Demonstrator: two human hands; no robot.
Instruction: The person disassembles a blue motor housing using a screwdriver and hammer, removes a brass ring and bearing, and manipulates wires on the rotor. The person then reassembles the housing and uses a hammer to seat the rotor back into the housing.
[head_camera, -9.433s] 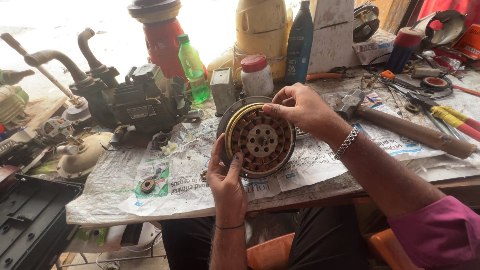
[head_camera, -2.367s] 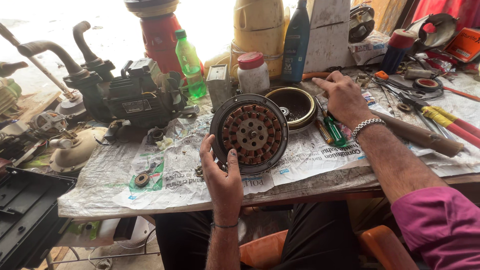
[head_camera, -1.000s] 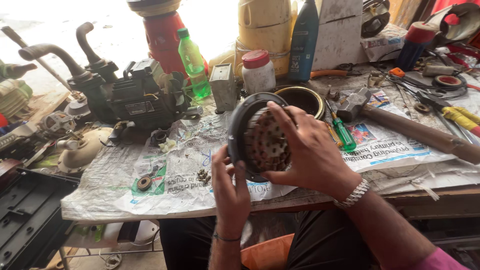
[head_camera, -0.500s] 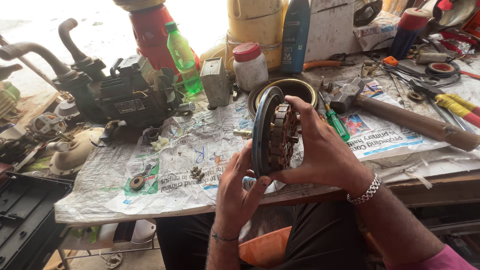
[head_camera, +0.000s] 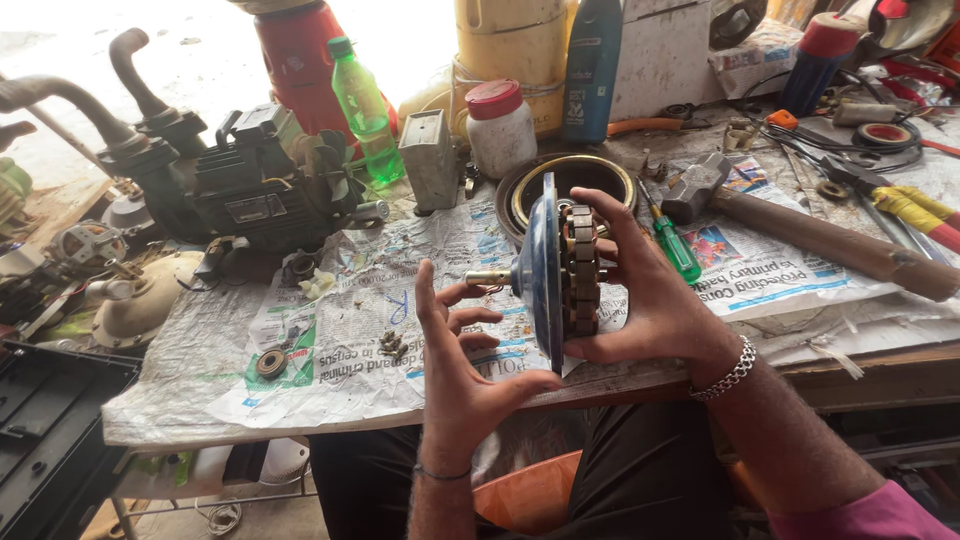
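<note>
Blue-grey metal disc assembly held edge-on between both hands, above the near table edge.

The disc assembly (head_camera: 553, 272) stands upright, its flat faces turned left and right, its short shaft pointing left toward the left hand (head_camera: 462, 360). That hand is spread wide, fingers apart, thumb and palm heel propping the lower rim (no closed grip). The right hand (head_camera: 640, 290) is nearer and carries the load: fingers curl round the ring of stacked copper-coloured windings on the right face. Behind, on the newspaper (head_camera: 330, 330), a black ring housing (head_camera: 520, 195) lies flat with a brass-coloured ring inside it. A green screwdriver (head_camera: 672, 243) and a hammer (head_camera: 800, 232) lie beside it.
</note>
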